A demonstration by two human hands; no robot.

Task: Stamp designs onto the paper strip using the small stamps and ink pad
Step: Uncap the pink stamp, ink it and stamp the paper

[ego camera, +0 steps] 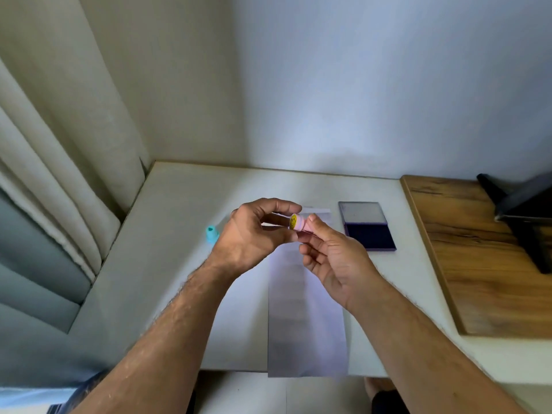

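A small pink stamp with a yellow smiley on its end is held above the table between both hands. My left hand pinches its smiley end with thumb and fingers. My right hand holds the other end with thumb and fingertips. Below them a long white paper strip lies lengthwise on the white table, its near end hanging over the front edge. An open ink pad with a dark blue pad and raised lid lies to the right of the strip. A small teal stamp stands to the left.
A wooden board lies at the right with a black object on it. Curtains hang at the left, beside a grey cushion. The wall is right behind the table.
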